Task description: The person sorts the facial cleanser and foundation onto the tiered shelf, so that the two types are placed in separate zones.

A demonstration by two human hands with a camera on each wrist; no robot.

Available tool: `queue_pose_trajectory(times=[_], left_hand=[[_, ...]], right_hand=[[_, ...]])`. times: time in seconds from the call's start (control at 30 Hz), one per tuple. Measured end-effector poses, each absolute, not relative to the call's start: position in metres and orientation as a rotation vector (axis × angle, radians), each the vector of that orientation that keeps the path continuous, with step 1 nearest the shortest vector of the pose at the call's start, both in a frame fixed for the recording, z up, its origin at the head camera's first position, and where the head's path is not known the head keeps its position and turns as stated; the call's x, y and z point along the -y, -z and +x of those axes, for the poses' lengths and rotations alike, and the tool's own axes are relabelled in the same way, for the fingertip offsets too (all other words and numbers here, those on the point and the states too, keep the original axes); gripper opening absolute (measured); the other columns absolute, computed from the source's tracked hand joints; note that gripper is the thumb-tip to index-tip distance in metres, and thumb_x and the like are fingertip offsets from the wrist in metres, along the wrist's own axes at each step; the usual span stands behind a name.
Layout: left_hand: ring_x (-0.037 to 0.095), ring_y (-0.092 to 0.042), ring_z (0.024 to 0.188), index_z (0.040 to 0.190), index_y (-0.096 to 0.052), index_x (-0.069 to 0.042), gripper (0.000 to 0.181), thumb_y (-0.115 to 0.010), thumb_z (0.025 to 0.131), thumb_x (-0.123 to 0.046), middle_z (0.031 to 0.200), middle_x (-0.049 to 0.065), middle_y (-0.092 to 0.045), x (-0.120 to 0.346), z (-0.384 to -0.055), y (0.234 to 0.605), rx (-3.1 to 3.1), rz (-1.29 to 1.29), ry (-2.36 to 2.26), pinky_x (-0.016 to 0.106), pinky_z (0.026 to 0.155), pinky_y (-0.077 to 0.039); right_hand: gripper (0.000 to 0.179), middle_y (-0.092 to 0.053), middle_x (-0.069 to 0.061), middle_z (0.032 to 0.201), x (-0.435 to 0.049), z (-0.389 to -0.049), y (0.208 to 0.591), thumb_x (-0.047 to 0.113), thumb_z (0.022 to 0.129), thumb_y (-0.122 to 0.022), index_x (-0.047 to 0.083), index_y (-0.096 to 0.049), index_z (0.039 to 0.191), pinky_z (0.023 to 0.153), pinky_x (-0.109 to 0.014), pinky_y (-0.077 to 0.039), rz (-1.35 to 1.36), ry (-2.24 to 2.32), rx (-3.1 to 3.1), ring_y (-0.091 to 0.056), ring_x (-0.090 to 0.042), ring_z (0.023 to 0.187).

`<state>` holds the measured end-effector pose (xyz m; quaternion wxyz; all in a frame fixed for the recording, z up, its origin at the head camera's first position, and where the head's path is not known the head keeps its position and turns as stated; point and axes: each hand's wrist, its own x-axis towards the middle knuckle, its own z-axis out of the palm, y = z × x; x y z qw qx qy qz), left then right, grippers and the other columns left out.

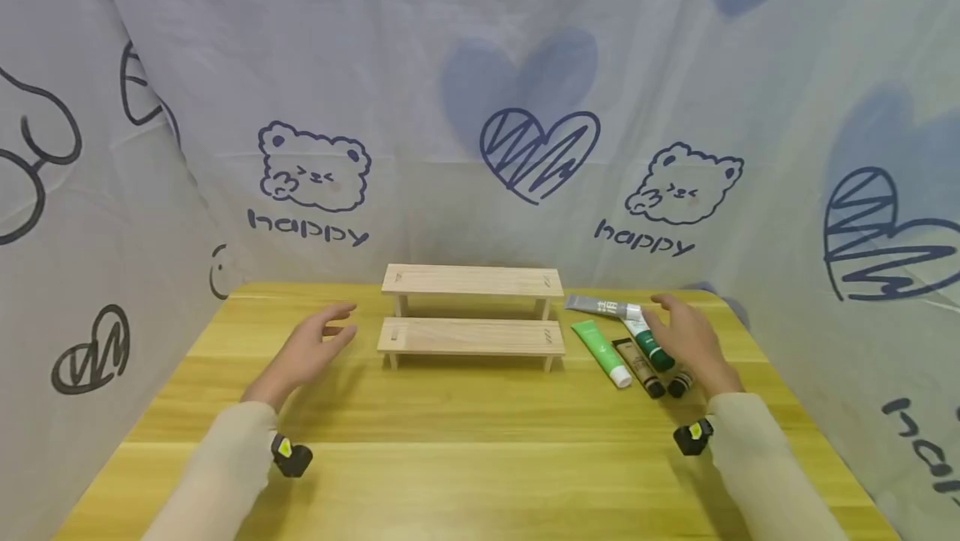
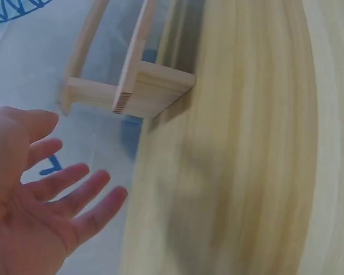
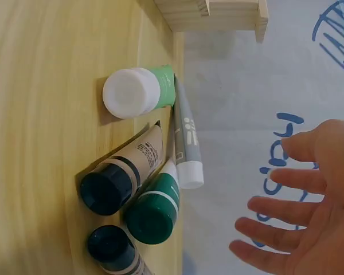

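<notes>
My right hand (image 1: 686,337) hovers with spread fingers over a group of squeeze tubes and holds nothing. Closest to its fingertips lies a grey tube (image 1: 600,306) with a white cap. Below that are a white tube with a dark green cap (image 1: 658,356), a green tube (image 1: 600,351) with a white cap, and a tan tube (image 1: 637,364) with a black cap. Another black-capped tube (image 3: 112,247) is partly hidden by the hand in the head view. My left hand (image 1: 311,348), empty and with relaxed fingers, is held left of a two-step wooden rack (image 1: 471,336).
The rack's upper step (image 1: 471,280) stands behind the lower one, near the back of the wooden table (image 1: 465,458). Printed cloth (image 1: 427,107) hangs behind and along both sides. Small black devices are strapped at both wrists.
</notes>
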<state>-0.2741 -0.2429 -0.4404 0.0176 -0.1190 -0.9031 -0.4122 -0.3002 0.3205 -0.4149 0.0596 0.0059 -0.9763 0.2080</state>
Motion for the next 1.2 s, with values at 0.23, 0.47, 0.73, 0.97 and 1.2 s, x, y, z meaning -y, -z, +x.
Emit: queue_pose_trajectory(times=[0.23, 0.47, 0.73, 0.97, 1.2], left_hand=[[0.051, -0.061, 0.123, 0.151, -0.044, 0.005, 0.048, -0.053, 0.108, -0.013, 0.147, 0.038, -0.048, 0.235, -0.287, 0.454, 2.736, -0.377, 1.608, 0.046, 0.093, -0.062], [0.046, -0.063, 0.121, 0.149, -0.044, 0.008, 0.048, -0.055, 0.107, -0.011, 0.147, 0.036, -0.049, 0.225, -0.291, 0.460, 2.696, -0.375, 1.764, 0.046, 0.095, -0.061], [0.043, -0.064, 0.121, 0.147, -0.048, 0.007, 0.045, -0.055, 0.106, -0.009, 0.147, 0.033, -0.050, 0.217, -0.295, 0.462, 2.670, -0.385, 1.797, 0.048, 0.098, -0.059], [0.039, -0.068, 0.116, 0.147, -0.050, 0.007, 0.044, -0.056, 0.105, -0.006, 0.147, 0.032, -0.051, 0.214, -0.299, 0.465, 2.675, -0.364, 1.803, 0.044, 0.096, -0.060], [0.033, -0.071, 0.111, 0.143, -0.054, 0.006, 0.042, -0.058, 0.104, -0.006, 0.144, 0.030, -0.055, 0.213, -0.303, 0.468, 2.717, -0.341, 1.716, 0.037, 0.092, -0.062]], right_hand=[[0.047, -0.052, -0.034, 0.146, -0.324, -0.326, 0.417, 0.026, 0.108, -0.048, -0.003, -0.050, 0.146, 0.110, -0.067, -0.042, 0.075, -0.704, 3.004, -0.049, -0.054, 0.133], [0.044, -0.054, -0.036, 0.143, -0.325, -0.353, 0.415, 0.019, 0.106, -0.052, -0.006, -0.052, 0.143, 0.111, -0.066, -0.042, 0.179, -0.724, 3.023, -0.051, -0.054, 0.130], [0.042, -0.054, -0.032, 0.145, -0.313, -0.371, 0.420, 0.017, 0.106, -0.054, -0.004, -0.055, 0.141, 0.114, -0.063, -0.041, 0.127, -0.736, 3.068, -0.050, -0.051, 0.134], [0.041, -0.052, -0.032, 0.146, -0.314, -0.382, 0.431, 0.017, 0.106, -0.053, -0.004, -0.055, 0.141, 0.113, -0.062, -0.042, 0.058, -0.727, 3.119, -0.049, -0.050, 0.134], [0.040, -0.053, -0.034, 0.144, -0.319, -0.384, 0.440, 0.015, 0.105, -0.054, -0.006, -0.056, 0.140, 0.114, -0.062, -0.042, 0.071, -0.683, 3.101, -0.051, -0.051, 0.133]])
